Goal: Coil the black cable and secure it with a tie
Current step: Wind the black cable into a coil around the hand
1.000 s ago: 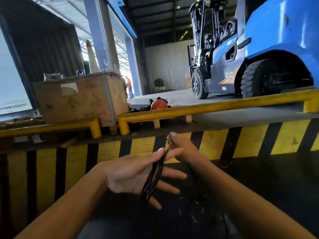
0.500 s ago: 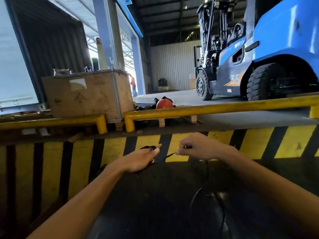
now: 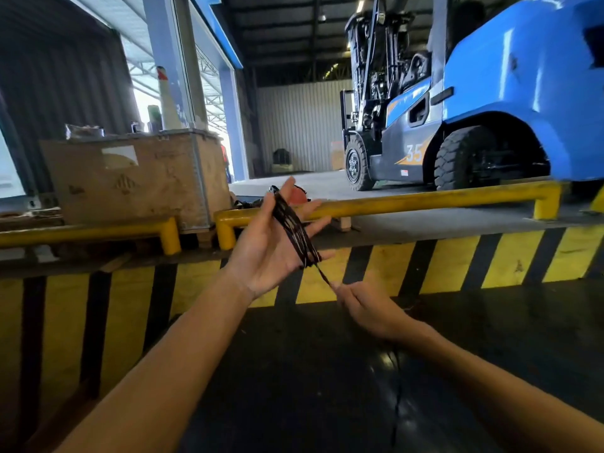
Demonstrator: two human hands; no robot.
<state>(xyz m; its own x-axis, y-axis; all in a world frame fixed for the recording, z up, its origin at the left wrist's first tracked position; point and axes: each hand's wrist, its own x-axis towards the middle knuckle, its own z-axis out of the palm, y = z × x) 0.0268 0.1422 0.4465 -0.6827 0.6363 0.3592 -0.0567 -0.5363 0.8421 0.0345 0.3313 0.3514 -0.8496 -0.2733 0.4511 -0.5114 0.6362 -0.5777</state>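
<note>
The black cable (image 3: 295, 228) lies in several loops across my left hand (image 3: 271, 246), running from the thumb tip down to the little finger side. That hand is raised, palm up, fingers spread, with the loops wound around it. A single strand leaves the bottom of the loops and runs down to my right hand (image 3: 366, 308), which pinches it between fingertips just below and right of the left hand. The loose rest of the cable (image 3: 397, 397) hangs down over the dark floor. No tie is in view.
A yellow and black striped kerb (image 3: 457, 263) crosses in front of me, topped by yellow guard rails (image 3: 425, 201). A wooden crate (image 3: 137, 178) stands at the left. A blue forklift (image 3: 490, 103) is parked at the right. An orange helmet (image 3: 299, 196) shows behind my fingers.
My left hand has risen and turned palm up with the loops spread across it. My right hand has dropped below it, pulling the strand downward.
</note>
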